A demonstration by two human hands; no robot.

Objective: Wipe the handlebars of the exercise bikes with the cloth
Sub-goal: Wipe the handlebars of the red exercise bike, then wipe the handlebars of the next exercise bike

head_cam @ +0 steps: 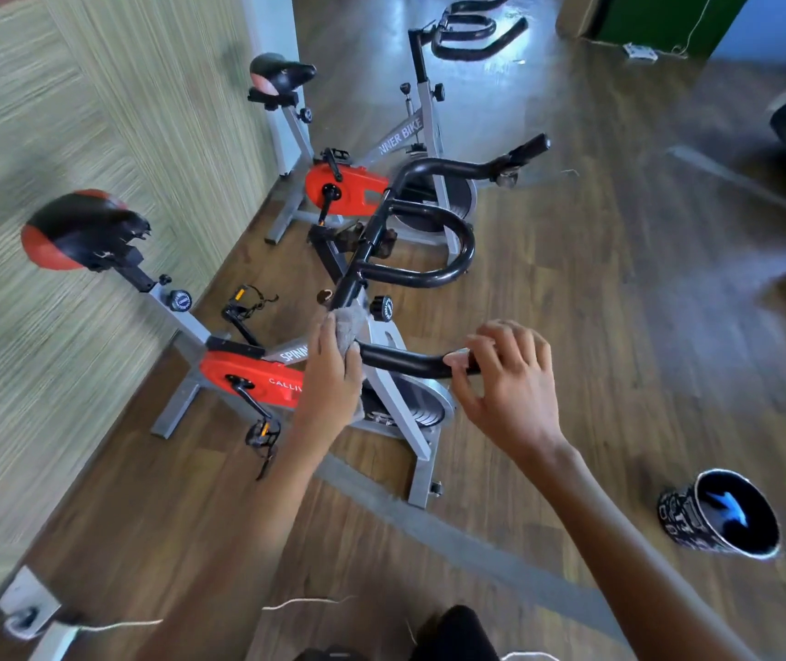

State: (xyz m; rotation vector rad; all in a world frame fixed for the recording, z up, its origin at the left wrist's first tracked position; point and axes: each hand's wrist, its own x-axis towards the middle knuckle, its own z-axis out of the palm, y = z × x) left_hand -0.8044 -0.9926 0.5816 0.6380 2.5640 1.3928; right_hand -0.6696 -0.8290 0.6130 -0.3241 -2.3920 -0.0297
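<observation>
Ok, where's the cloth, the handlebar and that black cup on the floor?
cloth [347, 325]: head view, on its grey bunched top.
handlebar [405, 364]: head view, on the bare black bar near the cloth.
black cup [677, 510]: head view, on its patterned outer wall.

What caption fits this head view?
Left hand holds a grey cloth against the handlebar; right hand grips its end.

White letters "SPINN" are showing on the near grey frame bar [292, 354], just left of the left hand [334, 374], which is covering the rest. Just below, "CALLIV" is showing on the red chain guard [248, 380], likewise cut off by the wrist. Well beyond the hand, "NNER BIKE" is running along the far grey frame bar [400, 136]. Lettering on the black cup [679, 515], right of the right hand [505, 381], is staying unreadable.
</observation>
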